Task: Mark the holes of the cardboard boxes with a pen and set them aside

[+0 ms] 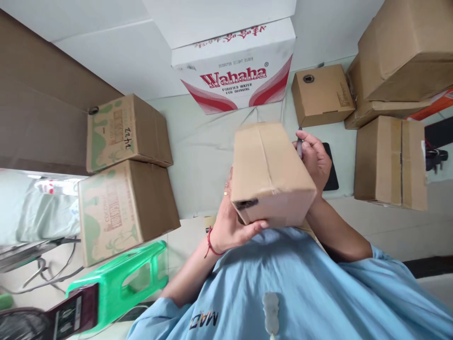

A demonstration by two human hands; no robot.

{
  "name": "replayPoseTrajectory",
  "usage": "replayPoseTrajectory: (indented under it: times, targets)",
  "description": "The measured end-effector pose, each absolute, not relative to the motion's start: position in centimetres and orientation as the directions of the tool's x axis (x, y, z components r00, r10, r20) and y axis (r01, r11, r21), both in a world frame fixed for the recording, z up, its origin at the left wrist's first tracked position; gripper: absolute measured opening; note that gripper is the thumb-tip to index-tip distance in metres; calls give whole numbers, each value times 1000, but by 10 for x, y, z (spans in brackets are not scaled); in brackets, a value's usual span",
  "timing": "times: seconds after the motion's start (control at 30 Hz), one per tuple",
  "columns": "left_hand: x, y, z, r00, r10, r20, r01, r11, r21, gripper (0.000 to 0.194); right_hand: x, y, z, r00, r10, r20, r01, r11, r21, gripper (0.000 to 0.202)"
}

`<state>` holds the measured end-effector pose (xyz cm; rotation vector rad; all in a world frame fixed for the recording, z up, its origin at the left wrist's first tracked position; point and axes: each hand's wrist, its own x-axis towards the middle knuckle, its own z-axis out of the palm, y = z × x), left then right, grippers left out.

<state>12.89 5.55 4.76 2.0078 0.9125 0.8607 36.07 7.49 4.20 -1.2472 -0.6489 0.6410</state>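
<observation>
In front of my chest a small brown cardboard box (265, 158) is held up, tilted, with tape along its middle seam and a dark mark on one corner. My left hand (230, 226) grips it from the left and below, the thumb lying along its near face. The other fingers are mostly hidden by the box. Just right of the box, my right hand (316, 160) pinches a slim dark grey pen (299, 144) between thumb and fingers, its tip pointing up. The box hides part of the right fingertips.
A white Wahaha water carton (240, 71) stands at the back of the pale table (198, 141). Stacked coconut cartons (109, 212) are on the left, above a green stool (116, 288). A brown box (322, 94), larger cartons (389, 160) and a black phone-like slab (331, 174) lie right.
</observation>
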Motion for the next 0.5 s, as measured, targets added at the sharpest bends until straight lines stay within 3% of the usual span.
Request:
replayPoseTrajectory:
  times: [0.13,0.23,0.3,0.4,0.5]
  targets:
    - [116,41,82,456,867,201,357,-386,851,61,350,71,50,573,816,72,-165,200,-966,34]
    - [115,36,89,363,909,204,459,-365,810,56,342,68,50,570,820,52,-129,152,-980,38]
    - [118,37,84,278,931,236,494,-350,796,64,339,69,50,591,802,79,-60,142,-988,36]
    - [124,46,72,164,858,486,501,-497,708,80,342,76,54,659,735,160,17,198,-980,31]
    - [130,55,70,273,629,728,489,-742,458,58,354,86,74,779,558,285,58,389,-919,29]
